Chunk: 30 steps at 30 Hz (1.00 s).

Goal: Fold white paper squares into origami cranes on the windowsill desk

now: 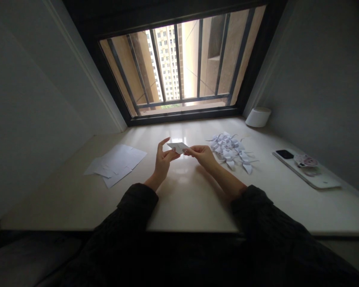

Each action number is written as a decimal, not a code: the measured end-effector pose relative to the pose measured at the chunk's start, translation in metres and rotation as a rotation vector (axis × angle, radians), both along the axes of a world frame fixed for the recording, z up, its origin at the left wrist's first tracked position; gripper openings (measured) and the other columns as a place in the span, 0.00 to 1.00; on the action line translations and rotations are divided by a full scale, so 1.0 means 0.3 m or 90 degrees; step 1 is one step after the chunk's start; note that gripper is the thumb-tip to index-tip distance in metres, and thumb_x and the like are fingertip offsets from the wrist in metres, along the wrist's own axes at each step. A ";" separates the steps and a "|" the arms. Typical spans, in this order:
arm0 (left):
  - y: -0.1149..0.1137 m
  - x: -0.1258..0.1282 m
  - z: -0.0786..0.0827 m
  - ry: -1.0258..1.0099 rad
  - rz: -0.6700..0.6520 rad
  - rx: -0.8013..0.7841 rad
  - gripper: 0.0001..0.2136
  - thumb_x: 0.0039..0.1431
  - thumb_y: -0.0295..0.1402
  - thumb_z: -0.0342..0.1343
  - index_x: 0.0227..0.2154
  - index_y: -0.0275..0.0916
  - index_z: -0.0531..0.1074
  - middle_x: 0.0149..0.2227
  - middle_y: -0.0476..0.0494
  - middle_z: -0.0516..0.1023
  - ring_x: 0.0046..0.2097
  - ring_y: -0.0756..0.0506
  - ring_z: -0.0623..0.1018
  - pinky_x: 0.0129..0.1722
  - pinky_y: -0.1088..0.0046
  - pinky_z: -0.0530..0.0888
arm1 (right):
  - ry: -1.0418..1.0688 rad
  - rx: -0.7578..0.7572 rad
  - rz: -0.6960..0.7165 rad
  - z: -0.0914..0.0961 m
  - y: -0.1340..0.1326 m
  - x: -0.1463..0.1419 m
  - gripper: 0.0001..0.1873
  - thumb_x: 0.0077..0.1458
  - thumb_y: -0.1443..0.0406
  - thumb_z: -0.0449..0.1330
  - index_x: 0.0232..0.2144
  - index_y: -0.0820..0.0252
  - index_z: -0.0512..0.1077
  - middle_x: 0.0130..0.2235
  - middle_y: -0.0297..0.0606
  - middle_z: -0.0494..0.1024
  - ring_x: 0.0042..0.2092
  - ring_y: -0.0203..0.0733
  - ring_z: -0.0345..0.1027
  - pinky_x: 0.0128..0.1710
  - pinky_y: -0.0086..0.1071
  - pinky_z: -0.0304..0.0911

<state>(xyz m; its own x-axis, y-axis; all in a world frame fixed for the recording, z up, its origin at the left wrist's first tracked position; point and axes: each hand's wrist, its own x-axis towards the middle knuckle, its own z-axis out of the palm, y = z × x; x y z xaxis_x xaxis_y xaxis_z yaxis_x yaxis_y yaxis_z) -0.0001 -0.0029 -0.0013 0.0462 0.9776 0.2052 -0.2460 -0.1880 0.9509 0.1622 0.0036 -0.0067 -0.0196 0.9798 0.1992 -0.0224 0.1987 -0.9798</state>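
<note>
Between my two hands, above the white sill top, is a small folded piece of white paper (177, 146), flat with pointed corners. My left hand (164, 158) pinches its lower left edge with thumb and fingers, the index finger raised clear. At the paper's right corner, my right hand (201, 154) grips it between thumb and fingers. A heap of folded paper figures (227, 149) with thin pointed ends lies just beyond my right hand. Left of my left hand, flat white paper sheets (127, 159) and smaller slips overlap on the surface.
A phone (323, 179) with a round grip on its back lies at the right. The white cylindrical container (258, 117) stands in the far right corner by the wall. A dark-framed window (182, 113) with bars borders the back of the sill top (191, 211).
</note>
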 end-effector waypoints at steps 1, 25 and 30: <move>0.000 0.001 -0.002 0.005 0.002 0.003 0.33 0.48 0.39 0.64 0.55 0.40 0.58 0.32 0.44 0.81 0.34 0.44 0.80 0.40 0.62 0.76 | 0.000 -0.001 -0.001 -0.001 0.000 0.000 0.15 0.39 0.52 0.68 0.23 0.58 0.79 0.25 0.39 0.80 0.30 0.41 0.72 0.35 0.34 0.65; 0.032 0.002 -0.026 -0.005 0.136 -0.070 0.30 0.38 0.36 0.69 0.47 0.35 0.67 0.32 0.41 0.80 0.32 0.47 0.79 0.35 0.70 0.73 | -0.003 -0.072 0.055 -0.039 0.018 -0.007 0.20 0.41 0.49 0.64 0.27 0.59 0.79 0.30 0.42 0.81 0.33 0.41 0.72 0.32 0.31 0.60; 0.035 0.006 -0.044 0.006 0.126 -0.080 0.28 0.39 0.37 0.69 0.45 0.35 0.67 0.33 0.41 0.80 0.34 0.46 0.79 0.35 0.70 0.74 | 0.012 -0.074 0.075 -0.052 0.030 0.001 0.21 0.40 0.48 0.65 0.27 0.60 0.79 0.29 0.42 0.81 0.33 0.40 0.72 0.33 0.31 0.61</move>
<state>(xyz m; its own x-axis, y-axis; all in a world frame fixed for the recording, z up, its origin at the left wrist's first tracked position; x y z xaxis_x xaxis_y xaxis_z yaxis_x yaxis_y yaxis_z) 0.0015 0.0074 -0.0146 -0.1474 0.9856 0.0824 -0.2064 -0.1121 0.9720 0.1624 0.0126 -0.0222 -0.1328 0.9874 0.0858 -0.0571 0.0788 -0.9953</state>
